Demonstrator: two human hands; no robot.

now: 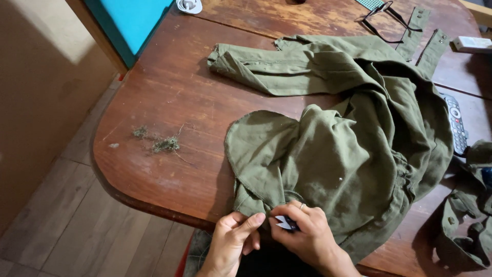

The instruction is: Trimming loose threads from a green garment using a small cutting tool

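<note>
Thread snips [285, 222] pinched in my right hand [307, 237] at 6 o'clock table [169, 97] edge; left hand [231, 241] fingers pinch olive jacket [328, 154] hem. Best keep fabric taut, blades shallow, cut stitches only.

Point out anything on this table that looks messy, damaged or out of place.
Small clumps of green thread lie loose on the table left of the garment, like snipped-off scraps. The tabletop's finish is worn pale and patchy near its far edge. The glasses and remote look intact.
</note>
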